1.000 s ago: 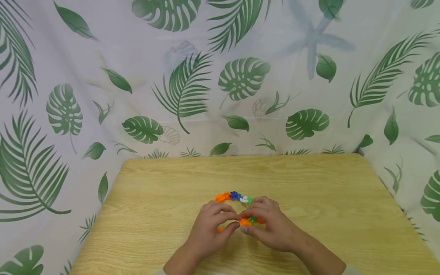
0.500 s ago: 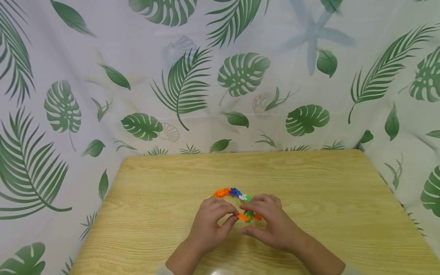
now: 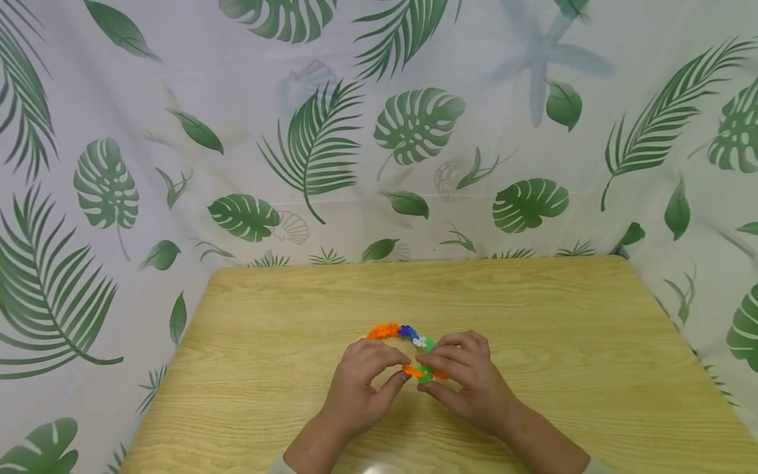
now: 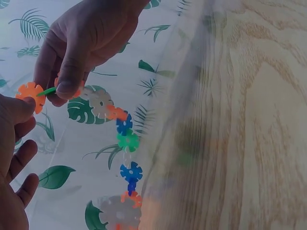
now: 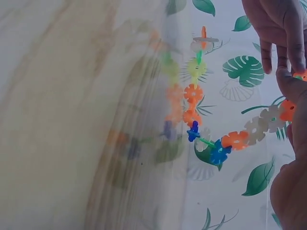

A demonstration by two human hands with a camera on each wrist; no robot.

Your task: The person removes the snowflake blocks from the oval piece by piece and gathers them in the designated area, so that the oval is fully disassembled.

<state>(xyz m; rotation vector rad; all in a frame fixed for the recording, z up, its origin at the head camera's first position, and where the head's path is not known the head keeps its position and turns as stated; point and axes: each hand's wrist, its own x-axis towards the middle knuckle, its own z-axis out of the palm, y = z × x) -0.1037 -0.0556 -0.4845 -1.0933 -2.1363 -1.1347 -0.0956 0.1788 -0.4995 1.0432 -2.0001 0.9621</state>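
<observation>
A chain of notched plastic snowflake discs (image 3: 386,330), in orange, blue, white and green, curves over the wooden table behind both hands. My left hand (image 3: 362,382) pinches an orange disc (image 3: 412,372) between thumb and fingers at the near end of the chain. Beside it, my right hand (image 3: 474,382) grips a green disc (image 3: 424,375) and the orange one adjoining it. In the left wrist view, the green disc (image 4: 46,92) stands edge-on against the orange disc (image 4: 31,94). The right wrist view shows the chain's far stretch, with a blue disc (image 5: 220,151); my fingers hide its near end.
The wooden table (image 3: 284,316) extends around the hands on every side. A white leaf-print cloth (image 3: 379,158) hangs behind it and along both sides. A small pale shiny spot (image 3: 374,469) shows at the bottom edge.
My right thumb was apart from the discs half a second ago and now closes on the green one. The held discs have shifted slightly left. The head view has tilted down a little.
</observation>
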